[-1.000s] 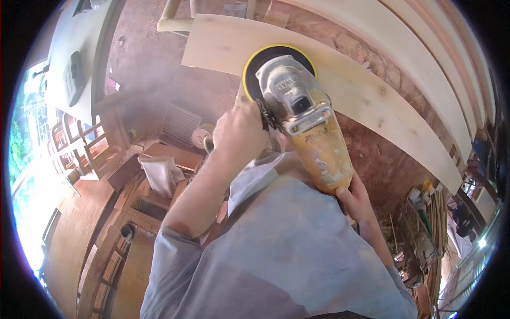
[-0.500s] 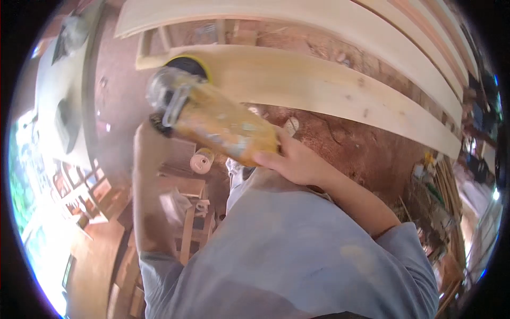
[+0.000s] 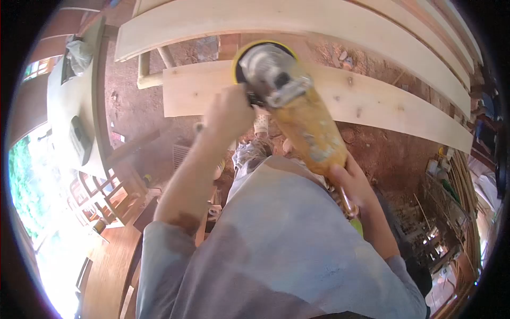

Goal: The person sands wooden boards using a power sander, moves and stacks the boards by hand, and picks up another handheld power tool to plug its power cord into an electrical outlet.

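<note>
A yellow power sander with a round, yellow-rimmed disc is over a pale wooden board. My left hand, slightly blurred, is closed round the side handle near the tool's metal head. My right hand grips the rear end of the yellow body. The disc lies over the board, left of its middle; whether it touches the wood cannot be made out. Part of the disc is hidden behind the tool's head.
Further long boards lie beyond the first one. A light tabletop stands at the left, above a wooden chair frame. Thin wood strips are stacked at the right. Reddish dusty ground shows between the boards.
The sander swung left along the board, then came back right to near its earlier place. Both hands stayed on it, and the view shifted.
</note>
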A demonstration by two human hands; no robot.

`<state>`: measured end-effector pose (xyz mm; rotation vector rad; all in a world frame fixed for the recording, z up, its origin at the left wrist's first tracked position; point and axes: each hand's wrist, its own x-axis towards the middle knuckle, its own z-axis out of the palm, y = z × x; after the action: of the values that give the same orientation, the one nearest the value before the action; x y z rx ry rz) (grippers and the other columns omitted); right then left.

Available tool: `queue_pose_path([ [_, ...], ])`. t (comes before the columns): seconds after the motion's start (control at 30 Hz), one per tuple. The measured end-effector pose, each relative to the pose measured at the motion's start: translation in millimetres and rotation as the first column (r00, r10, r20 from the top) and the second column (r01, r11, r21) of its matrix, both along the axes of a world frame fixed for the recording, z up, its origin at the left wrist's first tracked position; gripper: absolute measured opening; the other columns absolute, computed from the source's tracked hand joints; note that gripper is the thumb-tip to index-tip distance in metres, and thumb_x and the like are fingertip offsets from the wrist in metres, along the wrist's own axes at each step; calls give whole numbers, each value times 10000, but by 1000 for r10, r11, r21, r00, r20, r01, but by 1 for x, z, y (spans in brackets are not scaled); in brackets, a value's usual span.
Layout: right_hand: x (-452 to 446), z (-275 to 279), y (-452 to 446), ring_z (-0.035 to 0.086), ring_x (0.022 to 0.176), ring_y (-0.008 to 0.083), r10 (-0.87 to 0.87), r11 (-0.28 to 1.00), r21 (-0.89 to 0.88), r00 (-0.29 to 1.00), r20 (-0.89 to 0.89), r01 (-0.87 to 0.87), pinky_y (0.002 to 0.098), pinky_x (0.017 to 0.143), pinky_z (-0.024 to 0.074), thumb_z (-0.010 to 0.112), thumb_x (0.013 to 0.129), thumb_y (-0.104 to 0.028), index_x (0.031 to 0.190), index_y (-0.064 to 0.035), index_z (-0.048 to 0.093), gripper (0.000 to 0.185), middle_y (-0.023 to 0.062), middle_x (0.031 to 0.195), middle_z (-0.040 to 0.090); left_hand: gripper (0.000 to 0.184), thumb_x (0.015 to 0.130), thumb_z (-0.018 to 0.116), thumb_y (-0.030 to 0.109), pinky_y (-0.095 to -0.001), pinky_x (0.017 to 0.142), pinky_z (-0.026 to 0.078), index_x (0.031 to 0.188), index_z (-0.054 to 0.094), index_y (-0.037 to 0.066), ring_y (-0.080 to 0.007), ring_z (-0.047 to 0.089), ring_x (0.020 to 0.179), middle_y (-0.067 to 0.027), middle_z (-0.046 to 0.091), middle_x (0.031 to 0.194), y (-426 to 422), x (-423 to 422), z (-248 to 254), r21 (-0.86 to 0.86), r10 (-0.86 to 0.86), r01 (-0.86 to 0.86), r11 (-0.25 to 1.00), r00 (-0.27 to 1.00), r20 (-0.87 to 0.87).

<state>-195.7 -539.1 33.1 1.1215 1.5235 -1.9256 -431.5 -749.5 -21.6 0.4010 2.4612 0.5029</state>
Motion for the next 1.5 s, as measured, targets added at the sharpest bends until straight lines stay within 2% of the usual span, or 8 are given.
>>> queue_pose_path([
  [0.27, 195, 74, 46, 606, 981, 154, -98, 989, 113, 994, 45, 92, 312, 874, 508, 533, 993, -240, 1441, -22, 438, 507, 85, 1232, 601, 201, 821, 654, 110, -473, 844, 572, 995, 722, 34, -371, 708, 987, -196, 722, 1024, 99, 125, 118, 75, -270, 266, 961, 962, 41],
  [0.37, 227, 73, 37, 615, 966, 147, -226, 974, 40, 972, 58, 224, 303, 851, 515, 515, 1001, -230, 1417, -24, 447, 469, 72, 1215, 603, 184, 827, 648, 112, -462, 824, 579, 975, 732, 43, -358, 715, 976, -185, 727, 1016, 96, 139, 137, 104, -306, 300, 948, 950, 54],
  [0.43, 227, 68, 25, 623, 911, 148, -231, 972, -76, 968, -100, 224, 305, 777, 533, 520, 1002, -238, 1438, -29, 425, 493, 69, 1176, 606, 174, 831, 646, 117, -456, 814, 582, 962, 736, 48, -355, 718, 967, -179, 730, 1012, 82, 133, 133, 136, -347, 336, 932, 935, 66],
  [0.63, 176, 14, -26, 585, 1084, 177, -32, 999, 1, 996, -79, 33, 333, 920, 493, 602, 976, -287, 1463, -2, 383, 605, 97, 1253, 570, 227, 821, 692, 169, -479, 831, 566, 999, 697, 29, -378, 705, 982, -207, 718, 1007, -16, 117, 82, 59, -188, 183, 981, 977, 95],
  [0.7, 134, 24, -58, 488, 1282, 213, -21, 999, -35, 997, 68, 23, 360, 1098, 371, 636, 955, -271, 1493, 17, 346, 675, 135, 1394, 514, 220, 813, 670, 172, -491, 822, 559, 986, 704, 40, -400, 698, 956, -216, 715, 983, -58, 109, 74, -37, -97, 103, 994, 983, 154],
  [0.8, 99, 6, -99, 371, 1421, 245, 151, 988, -8, 981, -125, -153, 385, 1189, 251, 680, 928, -269, 1537, 25, 281, 785, 182, 1496, 448, 238, 754, 696, 189, -461, 826, 563, 929, 715, 30, -387, 708, 921, -207, 722, 946, -126, 86, 66, -35, 68, -65, 997, 993, 101],
  [1.1, -102, 14, -226, 420, 1383, 248, 418, 897, -35, 871, -259, -441, 370, 1151, 334, 677, 944, -307, 1497, 54, 316, 753, 193, 1470, 462, 239, 780, 677, 175, -500, 827, 537, 970, 708, 34, -423, 684, 928, -241, 708, 922, -300, -34, 53, -104, 284, -298, 949, 950, -133],
  [1.5, -19, 7, -171, 586, 1236, 342, 500, 860, 94, 795, -342, -501, 392, 1056, 442, 654, 912, -493, 1431, 127, 338, 868, 291, 1298, 586, 171, 800, 667, 122, -469, 732, 545, 921, 688, 3, -410, 699, 856, -248, 693, 834, -261, 33, 50, -31, 204, -214, 976, 958, -200],
])
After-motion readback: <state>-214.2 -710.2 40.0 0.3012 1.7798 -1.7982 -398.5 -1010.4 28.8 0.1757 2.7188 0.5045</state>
